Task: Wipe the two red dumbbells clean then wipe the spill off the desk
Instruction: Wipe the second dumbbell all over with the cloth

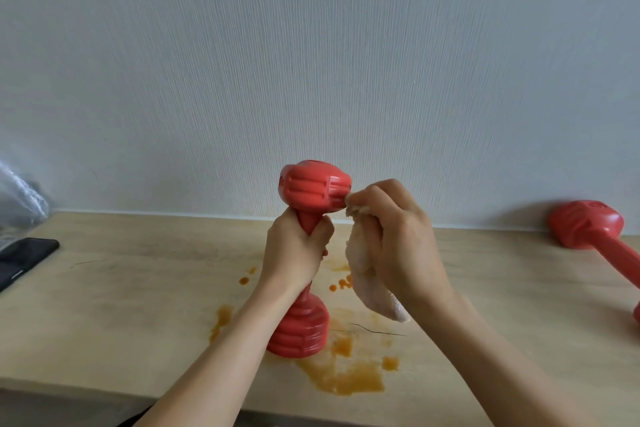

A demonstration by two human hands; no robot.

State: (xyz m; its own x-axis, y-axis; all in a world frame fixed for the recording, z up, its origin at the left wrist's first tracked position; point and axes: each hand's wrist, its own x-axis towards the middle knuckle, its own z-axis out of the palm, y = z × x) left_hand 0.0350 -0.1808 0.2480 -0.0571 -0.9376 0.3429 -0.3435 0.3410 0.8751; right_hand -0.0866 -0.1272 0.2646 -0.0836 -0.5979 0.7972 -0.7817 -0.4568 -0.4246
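Head camera looks down at two bare hands in the middle of the view. The left hand (pixel 297 255) has its fingers curled tightly around the handle of a red dumbbell (pixel 308 253) and holds it upright, the lower head touching or just above the surface (pixel 138 288); which one, I cannot tell. The right hand (pixel 398 239) grips a bunched pale cloth (pixel 367 282) and presses its upper end against the right side of the dumbbell's top head, while the rest of the cloth hangs down below the palm. Under and around the dumbbell an orange spill (pixel 346 378) lies on the wooden surface, with small drops further back. A second red dumbbell (pixel 595 236) lies on its side at the far right, near the wall (pixel 311 62). At the left edge rests a black phone (pixel 20 260), beside some clear plastic (pixel 19 198).
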